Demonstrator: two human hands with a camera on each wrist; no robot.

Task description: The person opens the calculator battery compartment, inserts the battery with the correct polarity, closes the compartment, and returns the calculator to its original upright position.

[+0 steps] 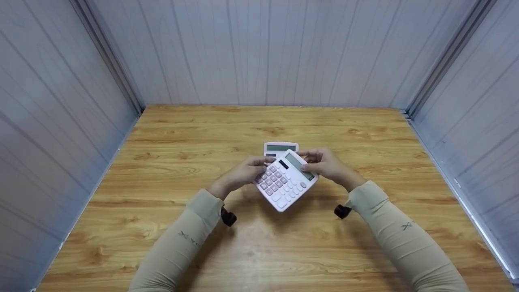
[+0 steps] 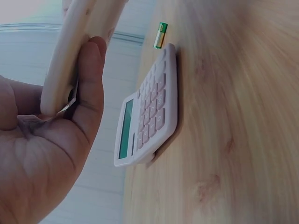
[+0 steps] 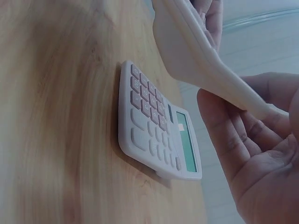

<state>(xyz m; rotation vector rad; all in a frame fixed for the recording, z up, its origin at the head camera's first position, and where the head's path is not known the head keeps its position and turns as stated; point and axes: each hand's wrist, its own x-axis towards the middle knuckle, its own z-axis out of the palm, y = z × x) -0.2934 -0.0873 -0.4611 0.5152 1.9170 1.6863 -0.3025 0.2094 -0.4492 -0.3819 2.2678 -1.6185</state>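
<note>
A white calculator (image 1: 284, 182) with pinkish number keys is held up at a tilt between both hands, keys facing up. The left hand (image 1: 246, 171) grips its left edge, fingers against the underside. At its display end, the right hand (image 1: 326, 165) pinches the corner, thumb on the front beside the screen and fingers behind. A second, similar calculator (image 2: 147, 112) lies on the table beneath, its screen end raised; the held one partly covers it in the head view. By the left palm, a small shiny edge shows at the held calculator's side; what it is, I cannot tell.
On the wooden table (image 1: 182, 138), a green and gold battery (image 2: 160, 36) lies beyond the second calculator in the left wrist view. Pale panelled walls (image 1: 259, 52) enclose the table at the back and both sides. Dark wrist-worn devices (image 1: 228, 217) hang below both cuffs.
</note>
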